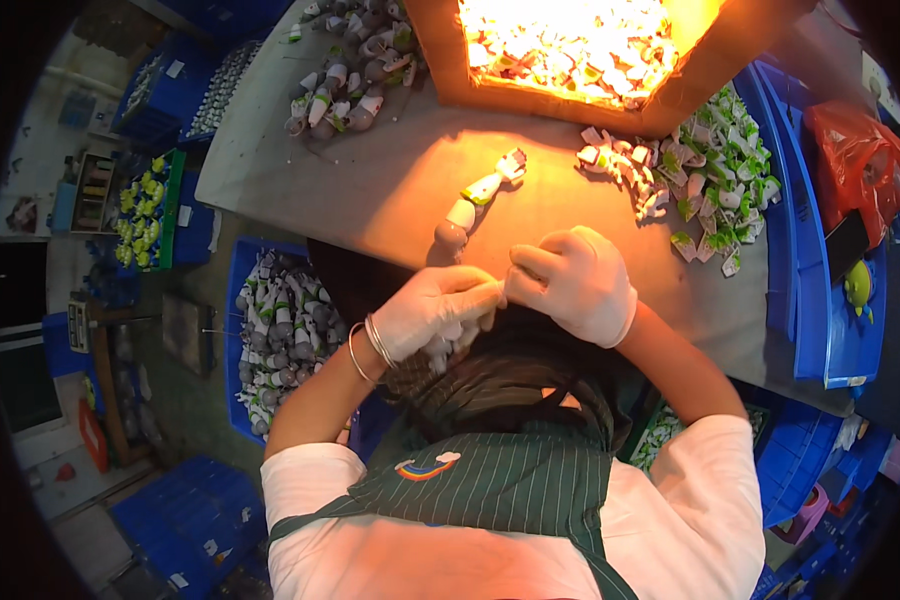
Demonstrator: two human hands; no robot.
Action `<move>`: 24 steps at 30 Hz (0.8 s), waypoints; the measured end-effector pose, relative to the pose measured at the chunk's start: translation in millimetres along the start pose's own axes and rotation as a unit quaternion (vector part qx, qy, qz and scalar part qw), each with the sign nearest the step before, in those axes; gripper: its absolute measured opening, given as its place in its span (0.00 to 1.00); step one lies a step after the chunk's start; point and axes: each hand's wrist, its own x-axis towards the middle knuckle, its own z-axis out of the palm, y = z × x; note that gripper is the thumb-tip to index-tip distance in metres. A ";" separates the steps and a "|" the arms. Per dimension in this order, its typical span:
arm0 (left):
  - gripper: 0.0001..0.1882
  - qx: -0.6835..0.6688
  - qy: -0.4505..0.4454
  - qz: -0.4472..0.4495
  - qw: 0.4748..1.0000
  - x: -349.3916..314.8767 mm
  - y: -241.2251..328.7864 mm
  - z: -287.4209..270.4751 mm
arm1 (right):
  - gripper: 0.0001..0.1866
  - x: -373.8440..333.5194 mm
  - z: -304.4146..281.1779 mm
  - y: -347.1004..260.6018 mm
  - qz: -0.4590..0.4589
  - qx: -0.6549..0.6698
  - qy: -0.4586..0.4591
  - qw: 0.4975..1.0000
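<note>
Both hands wear pale thin gloves and meet fingertip to fingertip just off the table's front edge. My left hand [435, 308] is closed, and a small grey-and-white toy part [438, 347] shows below its fingers, mostly hidden. My right hand [576, 283] pinches against the left fingertips; what lies between its fingers is too small to make out. Just beyond the hands, a toy figure [483, 189] with a white and green body lies on the table [370, 190]. Its grey rounded end [451, 236] points toward my left hand.
A brightly lit box [560, 112] of small parts stands at the back. Grey-white toys [345, 85] pile up far left; green-white pieces [725, 185] heap at right beside blue trays [810, 250]. A blue bin [235, 350] of toys stands left, below the table.
</note>
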 end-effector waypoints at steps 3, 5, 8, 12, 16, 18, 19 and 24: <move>0.18 -0.045 0.000 0.047 0.998 1.0 1.6 1.1 | 0.15 1.2 20.7 2.7 0.063 0.056 0.184 0.979; 0.20 0.055 0.113 0.081 0.989 -1.0 14.2 -9.0 | 0.18 1.0 30.1 2.6 0.147 0.115 0.238 0.953; 0.20 0.143 0.207 0.131 0.959 24.9 35.9 -37.8 | 0.25 -10.1 51.4 9.7 0.328 0.294 0.217 0.871; 0.16 0.230 0.285 0.130 0.921 56.2 37.6 -49.3 | 0.23 -10.4 81.7 14.5 0.384 0.375 0.160 0.828; 0.21 0.300 0.309 0.338 0.837 97.8 -19.2 -38.0 | 0.21 1.2 94.8 22.4 0.424 0.446 0.171 0.770; 0.24 0.274 0.299 0.310 0.860 90.6 -6.0 -26.8 | 0.21 4.8 93.7 22.3 0.420 0.460 0.180 0.762; 0.24 0.309 0.343 0.352 0.814 95.7 -6.6 -35.0 | 0.21 4.9 92.8 22.5 0.419 0.474 0.191 0.751; 0.16 0.546 0.532 0.333 0.555 100.9 58.1 -113.0 | 0.22 0.3 77.0 20.8 0.430 0.479 0.168 0.747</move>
